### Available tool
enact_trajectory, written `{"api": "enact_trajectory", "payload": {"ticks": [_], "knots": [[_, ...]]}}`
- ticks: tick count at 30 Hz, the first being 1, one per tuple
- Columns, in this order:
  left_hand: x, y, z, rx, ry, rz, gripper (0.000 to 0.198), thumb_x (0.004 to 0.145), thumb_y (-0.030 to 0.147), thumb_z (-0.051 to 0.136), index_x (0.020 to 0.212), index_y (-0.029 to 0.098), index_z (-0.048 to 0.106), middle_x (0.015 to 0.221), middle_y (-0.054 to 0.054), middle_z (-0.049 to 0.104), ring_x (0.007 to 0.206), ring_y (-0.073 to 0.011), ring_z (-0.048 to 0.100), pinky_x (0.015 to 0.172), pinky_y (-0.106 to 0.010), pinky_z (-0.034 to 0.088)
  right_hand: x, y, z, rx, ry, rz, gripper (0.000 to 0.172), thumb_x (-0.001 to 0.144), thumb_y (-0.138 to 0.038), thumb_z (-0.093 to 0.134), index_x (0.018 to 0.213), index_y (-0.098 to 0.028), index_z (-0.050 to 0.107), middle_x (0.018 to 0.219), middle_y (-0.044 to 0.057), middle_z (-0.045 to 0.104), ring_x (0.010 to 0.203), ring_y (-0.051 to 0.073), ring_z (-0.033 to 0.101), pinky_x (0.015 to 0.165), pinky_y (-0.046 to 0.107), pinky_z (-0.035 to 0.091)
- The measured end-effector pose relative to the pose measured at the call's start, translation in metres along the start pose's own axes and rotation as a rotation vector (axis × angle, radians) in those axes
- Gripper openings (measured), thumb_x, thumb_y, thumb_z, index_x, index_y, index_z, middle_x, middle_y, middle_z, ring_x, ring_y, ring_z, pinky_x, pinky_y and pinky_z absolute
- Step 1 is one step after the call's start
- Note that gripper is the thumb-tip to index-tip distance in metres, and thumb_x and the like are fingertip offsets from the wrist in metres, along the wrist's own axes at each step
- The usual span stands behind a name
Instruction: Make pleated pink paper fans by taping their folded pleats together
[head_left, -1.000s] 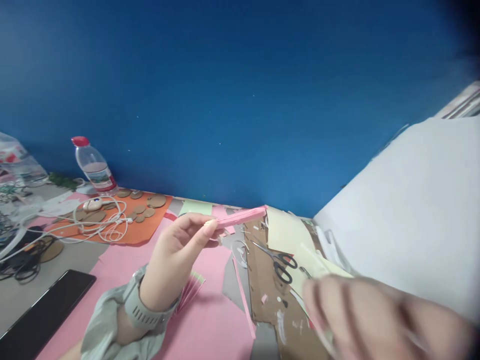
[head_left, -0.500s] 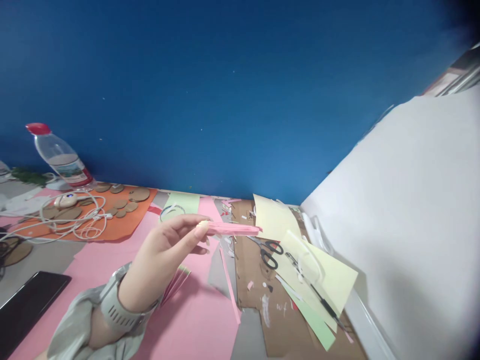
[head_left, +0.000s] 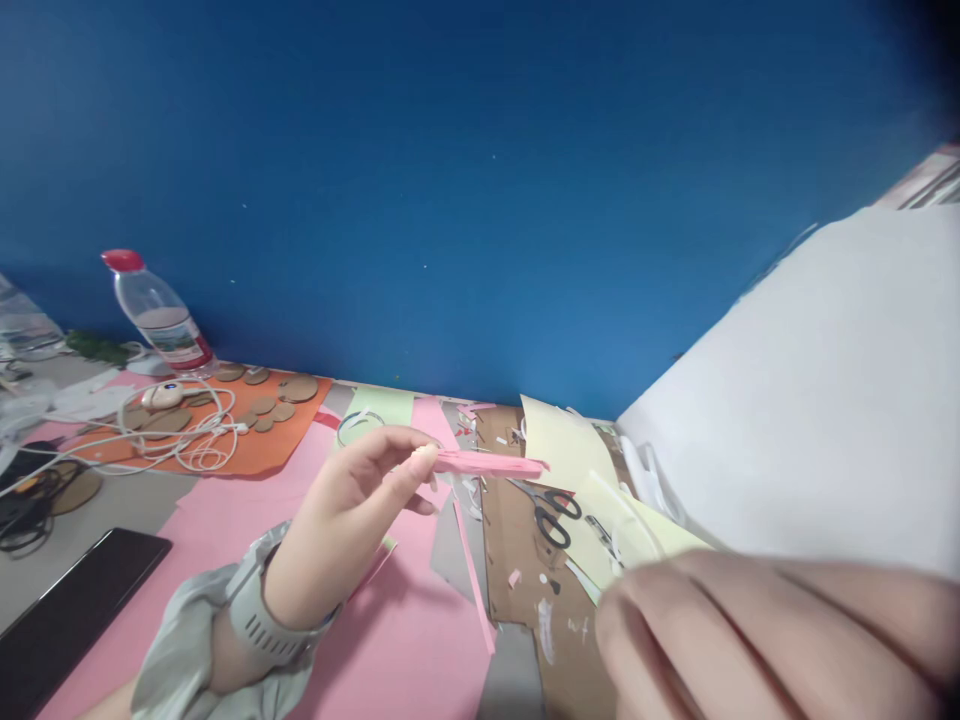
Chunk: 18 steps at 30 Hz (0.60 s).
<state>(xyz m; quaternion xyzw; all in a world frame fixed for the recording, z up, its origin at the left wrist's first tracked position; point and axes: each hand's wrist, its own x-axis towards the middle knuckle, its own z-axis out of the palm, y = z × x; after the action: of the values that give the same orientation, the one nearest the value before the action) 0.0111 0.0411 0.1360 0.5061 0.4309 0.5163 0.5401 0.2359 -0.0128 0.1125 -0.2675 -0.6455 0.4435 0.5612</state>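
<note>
My left hand (head_left: pixel 365 507) pinches one end of a narrow folded strip of pink paper (head_left: pixel 491 464) between thumb and fingers. The strip points right, held above the table, its far end slightly ragged. Large and a little blurred at the lower right is my right hand (head_left: pixel 757 640), its fingers curled together; anything inside them is hidden. Beyond it lie black-handled scissors (head_left: pixel 556 518) and pale yellow paper sheets (head_left: pixel 566 440). Under my left hand spreads pink paper (head_left: pixel 397 640), with a small folded piece partly covered by the wrist.
A red-capped bottle (head_left: pixel 166 318) stands at the back left, near white cables (head_left: pixel 206 430) and cardboard discs on orange paper (head_left: pixel 281 445). A black phone (head_left: pixel 86 605) lies front left. Brown cardboard (head_left: pixel 517 560) carries paper scraps. A blue wall and white panel (head_left: pixel 840 400) bound the table.
My right hand has come into view at the lower right, covering part of the yellow paper and the pen. My left hand keeps its pinch on the pink strip. The view has turned slightly left.
</note>
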Motion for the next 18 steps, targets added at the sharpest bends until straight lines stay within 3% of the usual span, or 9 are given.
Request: {"api": "enact_trajectory", "payload": {"ticks": [2, 4, 7, 9, 11, 14, 18], "knots": [[0.001, 0.001, -0.002, -0.028, 0.016, -0.009, 0.016, 0.083, 0.035, 0.057, 0.083, 0.019, 0.061, 0.079, 0.0, 0.059, 0.071, -0.0096, 0.058, 0.059, -0.019, 0.056, 0.039, -0.014, 0.006, 0.03, 0.009, 0.017, 0.021, 0.088, -0.042, 0.042, 0.074, -0.031, 0.054, 0.056, 0.0, 0.051, 0.053, 0.018, 0.052, 0.045, 0.031, 0.039], [0.002, 0.0, -0.003, -0.068, 0.027, -0.024, 0.017, 0.083, 0.035, 0.056, 0.084, 0.018, 0.06, 0.077, 0.001, 0.059, 0.068, -0.0091, 0.057, 0.059, -0.02, 0.056, 0.063, -0.022, 0.015, -0.02, 0.04, 0.079, 0.02, 0.091, -0.027, 0.041, 0.076, -0.025, 0.054, 0.067, 0.0, 0.055, 0.064, 0.015, 0.054, 0.055, 0.03, 0.043], [0.003, -0.002, -0.003, -0.132, 0.05, -0.046, 0.018, 0.083, 0.035, 0.057, 0.085, 0.018, 0.059, 0.073, 0.001, 0.056, 0.065, -0.0084, 0.056, 0.056, -0.019, 0.055, 0.075, -0.02, 0.035, -0.439, 0.366, -0.012, 0.013, 0.09, -0.023, 0.047, 0.08, -0.022, 0.055, 0.093, 0.003, 0.058, 0.089, 0.016, 0.056, 0.077, 0.032, 0.043], [0.001, -0.002, 0.0, -0.168, 0.039, -0.07, 0.018, 0.082, 0.035, 0.057, 0.084, 0.018, 0.059, 0.072, 0.002, 0.054, 0.066, -0.0084, 0.055, 0.055, -0.018, 0.055, 0.075, -0.01, 0.047, -0.565, 0.483, -0.151, 0.009, 0.089, -0.02, 0.046, 0.083, -0.021, 0.052, 0.106, 0.006, 0.056, 0.101, 0.019, 0.055, 0.084, 0.036, 0.043], [-0.001, -0.002, 0.005, -0.184, -0.007, -0.088, 0.018, 0.082, 0.035, 0.057, 0.084, 0.017, 0.06, 0.075, 0.001, 0.055, 0.067, -0.0087, 0.054, 0.056, -0.019, 0.055, 0.074, 0.001, 0.056, -0.629, 0.48, -0.264, 0.009, 0.088, -0.014, 0.044, 0.089, -0.021, 0.05, 0.105, 0.007, 0.056, 0.101, 0.02, 0.055, 0.081, 0.037, 0.046], [-0.006, 0.0, 0.011, -0.155, -0.085, -0.09, 0.02, 0.082, 0.035, 0.057, 0.086, 0.017, 0.062, 0.082, -0.002, 0.06, 0.068, -0.0096, 0.055, 0.058, -0.02, 0.055, 0.076, 0.015, 0.059, -0.845, 0.484, -0.445, 0.016, 0.084, -0.007, 0.049, 0.088, -0.021, 0.051, 0.088, 0.005, 0.057, 0.088, 0.018, 0.057, 0.074, 0.034, 0.048], [-0.009, 0.001, 0.013, -0.083, -0.156, -0.107, 0.021, 0.084, 0.035, 0.055, 0.09, 0.017, 0.063, 0.092, -0.004, 0.063, 0.07, -0.0096, 0.059, 0.061, -0.019, 0.054, 0.077, 0.019, 0.054, -0.926, 0.475, -0.499, 0.02, 0.08, -0.003, 0.053, 0.087, -0.021, 0.052, 0.078, 0.002, 0.055, 0.074, 0.015, 0.056, 0.061, 0.028, 0.047]]}}
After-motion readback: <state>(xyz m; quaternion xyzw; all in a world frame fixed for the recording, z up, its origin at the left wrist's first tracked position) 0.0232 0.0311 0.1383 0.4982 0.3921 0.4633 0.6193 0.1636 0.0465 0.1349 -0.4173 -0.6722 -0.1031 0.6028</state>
